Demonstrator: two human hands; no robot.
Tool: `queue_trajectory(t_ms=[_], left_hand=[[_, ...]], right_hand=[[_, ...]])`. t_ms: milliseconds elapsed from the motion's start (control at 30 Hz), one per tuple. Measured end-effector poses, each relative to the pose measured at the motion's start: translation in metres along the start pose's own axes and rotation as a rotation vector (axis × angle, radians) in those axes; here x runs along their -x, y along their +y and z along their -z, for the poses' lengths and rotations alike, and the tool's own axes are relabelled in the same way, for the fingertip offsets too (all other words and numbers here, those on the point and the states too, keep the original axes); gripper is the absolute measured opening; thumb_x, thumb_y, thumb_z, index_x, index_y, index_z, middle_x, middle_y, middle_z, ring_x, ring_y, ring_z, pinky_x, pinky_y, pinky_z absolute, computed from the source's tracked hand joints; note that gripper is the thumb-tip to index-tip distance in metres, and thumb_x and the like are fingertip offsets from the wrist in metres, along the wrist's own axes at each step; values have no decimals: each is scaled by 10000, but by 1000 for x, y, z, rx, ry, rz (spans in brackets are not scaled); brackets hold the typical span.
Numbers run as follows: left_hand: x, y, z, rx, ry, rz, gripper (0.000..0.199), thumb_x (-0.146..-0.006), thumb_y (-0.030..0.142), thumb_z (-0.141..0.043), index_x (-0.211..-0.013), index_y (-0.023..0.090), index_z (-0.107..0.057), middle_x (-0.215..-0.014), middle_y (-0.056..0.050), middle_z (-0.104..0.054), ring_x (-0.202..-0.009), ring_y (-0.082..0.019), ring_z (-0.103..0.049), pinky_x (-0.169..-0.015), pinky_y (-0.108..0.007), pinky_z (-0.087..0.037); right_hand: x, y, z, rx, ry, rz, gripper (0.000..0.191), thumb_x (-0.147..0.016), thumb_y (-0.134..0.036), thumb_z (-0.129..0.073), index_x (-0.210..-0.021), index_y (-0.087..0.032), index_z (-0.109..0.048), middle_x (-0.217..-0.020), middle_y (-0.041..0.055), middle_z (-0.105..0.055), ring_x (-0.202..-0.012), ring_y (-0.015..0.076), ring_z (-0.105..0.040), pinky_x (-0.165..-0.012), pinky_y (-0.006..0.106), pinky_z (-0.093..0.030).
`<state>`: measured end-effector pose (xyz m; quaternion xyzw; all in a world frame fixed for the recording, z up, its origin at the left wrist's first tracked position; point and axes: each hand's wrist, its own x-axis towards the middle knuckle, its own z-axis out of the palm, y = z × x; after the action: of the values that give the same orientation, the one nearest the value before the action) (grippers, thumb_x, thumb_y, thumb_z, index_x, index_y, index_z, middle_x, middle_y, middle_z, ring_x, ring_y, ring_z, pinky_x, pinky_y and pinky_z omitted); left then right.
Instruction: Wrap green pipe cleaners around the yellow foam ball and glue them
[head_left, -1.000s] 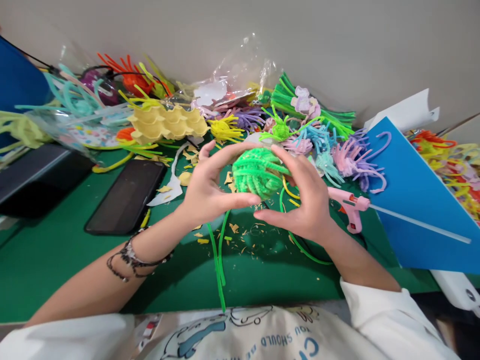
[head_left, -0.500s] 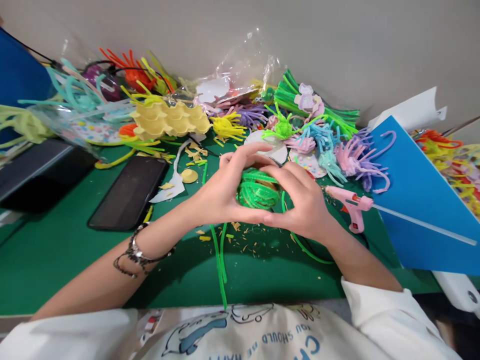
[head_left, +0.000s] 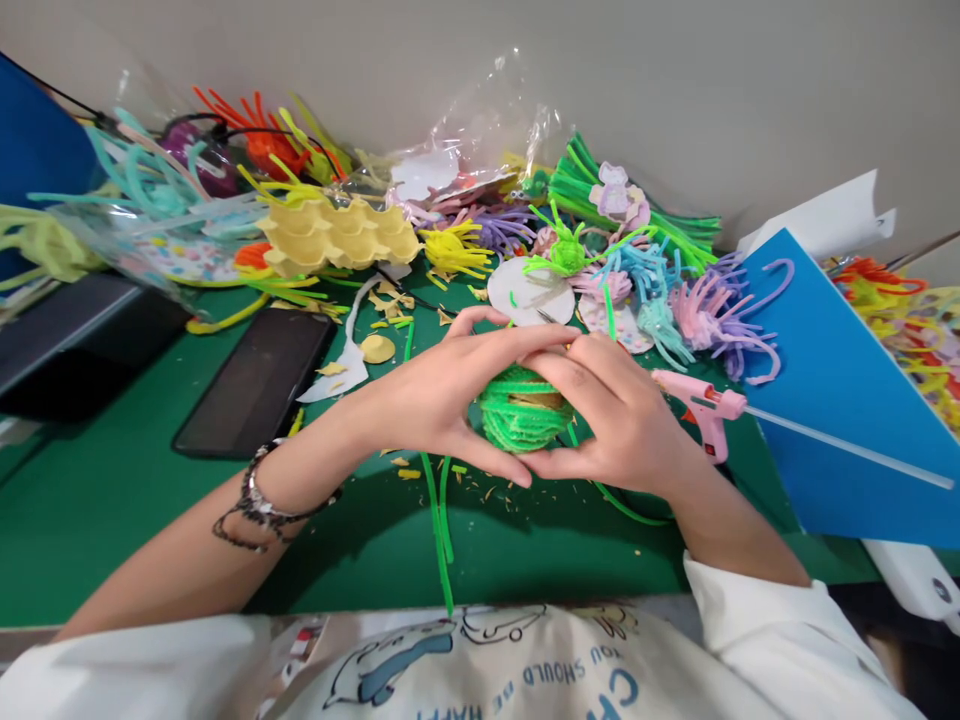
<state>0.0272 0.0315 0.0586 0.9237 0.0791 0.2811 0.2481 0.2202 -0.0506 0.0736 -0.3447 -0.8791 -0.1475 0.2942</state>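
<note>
Above the green mat [head_left: 150,520], left hand [head_left: 439,395] and right hand [head_left: 615,420] grip the green pipe-cleaner ball [head_left: 521,420] closed.

Bare green mat [head_left: 135,520] lies open at near left; the phone [head_left: 255,385], glue gun [head_left: 701,410], blue board [head_left: 832,400] and pipe-cleaner pile [head_left: 600,250] obstruct left, right and rear.
</note>
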Motion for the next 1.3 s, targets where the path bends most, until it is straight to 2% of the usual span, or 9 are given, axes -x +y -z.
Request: queue_trajectory(t_ms=[100, 300, 533, 700, 800, 933, 1133, 1300], left_hand=[[1, 0, 0, -34, 27, -31, 911, -742, 730, -663, -1453, 228, -394, -1337, -133, -634, -1195, -317, -616, -1101, -465, -355], [1, -2, 3, -123, 46, -152, 881, -819, 703, -597, -1514, 264, -281, -1341, -132, -631, -1151, -298, -636, -978, -415, -400], [2, -6, 4, -113, 25, -149, 853, -847, 715, -542, -1517, 266, -264, -1353, -144, -613, -1153, -311, -615, -926, -424, -419], [4, -5, 4, -106, 7, -90, 876, -824, 707, -575, -1508, 246, -280, -1370, -153, -595, -1142, -324, -607, -957, -452, -419], [4, -2, 6, -106, -9, -53, 827, -818, 696, -561, -1469, 236, -342, -1314, -142, -632, -1102, -323, -624, -967, -466, -410], [2, 2, 8, -111, 2, -3, 780, -806, 716, -519, -1396, 214, -429, -1216, -132, -681, -1073, -317, -637, -984, -474, -402], [0, 11, 10, -151, 21, -26, 715, -823, 707, -507, -1338, 211, -480, -1186, -130, -697, -1048, -305, -658, -977, -465, -402], [3, 9, 10, -199, 73, -83, 686, -859, 692, -469, -1366, 231, -445, -1191, -104, -699, -1049, -297, -663, -975, -467, -374]], right_hand=[[-1, -1, 3, -27, 2, -20, 449, -926, -480, -560, -1145, -88, -560, -908, 80, -587, -873, 205, -584, -796, 334, -533], [0, -1, 5, 22, 13, -24, 447, -946, -508, -511, -1138, -107, -558, -888, 76, -576, -860, 206, -575, -771, 343, -523], [-1, 1, 5, 59, 28, 17, 452, -957, -493, -494, -1185, -105, -545, -898, 79, -600, -851, 208, -558, -782, 362, -517], [-2, 4, 16, -147, -54, -44, 426, -919, -446, -580, -1225, -152, -539, -984, 78, -625, -918, 207, -587, -823, 356, -522], [-1, 8, 26, -219, -26, -90, 296, -912, -388, -607, -1141, -201, -593, -941, 50, -629, -872, 184, -596, -789, 331, -518], [1, 10, 33, -248, 14, -129, 42, -919, -224, -599, -941, -228, -635, -829, 7, -613, -760, 133, -579, -697, 285, -488], [0, 17, 31, -349, 48, -132, 101, -918, -174, -576, -837, -218, -615, -770, -5, -579, -713, 105, -562, -627, 252, -468], [-1, 21, 26, -379, -31, -85, 112, -926, -158, -554, -838, -214, -595, -770, -3, -586, -712, 103, -559, -627, 235, -482]])
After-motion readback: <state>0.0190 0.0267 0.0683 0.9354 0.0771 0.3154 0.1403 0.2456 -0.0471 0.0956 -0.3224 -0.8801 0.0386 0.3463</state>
